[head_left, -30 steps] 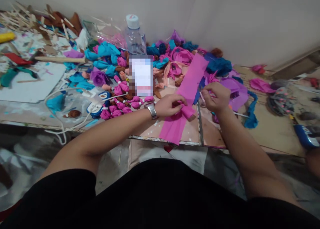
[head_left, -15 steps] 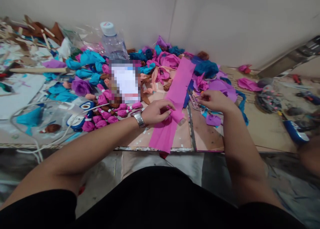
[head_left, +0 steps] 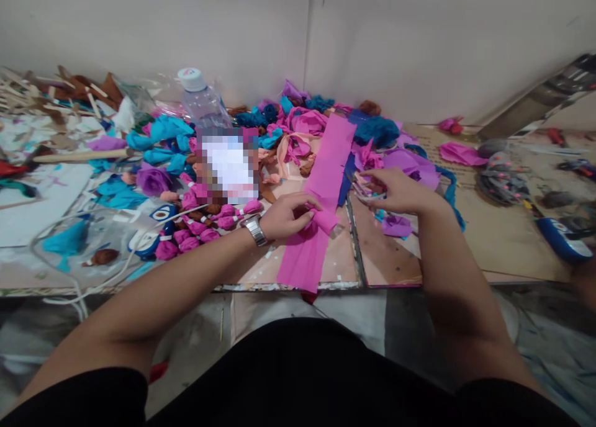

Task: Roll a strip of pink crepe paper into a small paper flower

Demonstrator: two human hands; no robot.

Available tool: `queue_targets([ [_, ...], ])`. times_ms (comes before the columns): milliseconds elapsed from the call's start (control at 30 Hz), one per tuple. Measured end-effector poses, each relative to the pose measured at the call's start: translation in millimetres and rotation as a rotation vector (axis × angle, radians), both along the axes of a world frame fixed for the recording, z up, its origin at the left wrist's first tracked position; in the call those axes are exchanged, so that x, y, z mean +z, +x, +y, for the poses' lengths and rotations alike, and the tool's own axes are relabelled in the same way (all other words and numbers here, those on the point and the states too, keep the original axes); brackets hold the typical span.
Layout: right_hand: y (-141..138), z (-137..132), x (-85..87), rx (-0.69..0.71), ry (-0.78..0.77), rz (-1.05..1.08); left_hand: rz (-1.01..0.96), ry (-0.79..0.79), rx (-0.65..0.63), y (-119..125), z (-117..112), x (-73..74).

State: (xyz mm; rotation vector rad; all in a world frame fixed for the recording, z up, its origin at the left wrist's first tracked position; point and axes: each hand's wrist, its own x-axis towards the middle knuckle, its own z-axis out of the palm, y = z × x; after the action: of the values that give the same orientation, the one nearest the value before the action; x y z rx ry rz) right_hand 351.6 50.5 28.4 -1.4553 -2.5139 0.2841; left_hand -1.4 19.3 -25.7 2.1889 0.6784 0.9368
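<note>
My left hand [head_left: 291,216], with a metal watch on the wrist, is closed on a small pink crepe paper piece [head_left: 325,221] that looks folded or rolled. Beneath it a long pink crepe paper strip [head_left: 331,157] runs from the heap at the back to the table's front edge. To the right, the fingers of my right hand [head_left: 388,188] curl round a small pair of scissors [head_left: 361,188]; the hand partly hides them. A purple paper scrap [head_left: 397,226] lies just below that hand.
Behind my left hand are a phone [head_left: 230,169], a clear bottle [head_left: 202,98] and pink paper bundles [head_left: 189,234]. A white cable [head_left: 112,278] crosses the left side. Cardboard [head_left: 488,241], a dark round object [head_left: 505,182] and a blue-handled tool [head_left: 563,238] lie right.
My right hand has moved onto the scissors, its fingers now round them. My left hand keeps the pink paper in nearly the same place. The camera view has shifted slightly.
</note>
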Motion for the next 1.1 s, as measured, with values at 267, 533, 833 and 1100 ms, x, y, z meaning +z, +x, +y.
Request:
queue_targets([
  [267,-1,3,-5.8,-0.013,-0.038,-0.134,0.014,-0.012,0.010,0,0,1.2],
  [533,-18,-3,-1.8,-0.061,0.014,-0.064,0.010,-0.007,0.006,0,0,0.6],
  [833,-19,3,-8.1,-0.221,0.346,0.354,0.015,-0.025,0.011,0,0,0.3],
  [1100,-24,6,-12.4,-0.181,0.316,0.380,0.010,-0.018,0.016,0,0,0.2],
])
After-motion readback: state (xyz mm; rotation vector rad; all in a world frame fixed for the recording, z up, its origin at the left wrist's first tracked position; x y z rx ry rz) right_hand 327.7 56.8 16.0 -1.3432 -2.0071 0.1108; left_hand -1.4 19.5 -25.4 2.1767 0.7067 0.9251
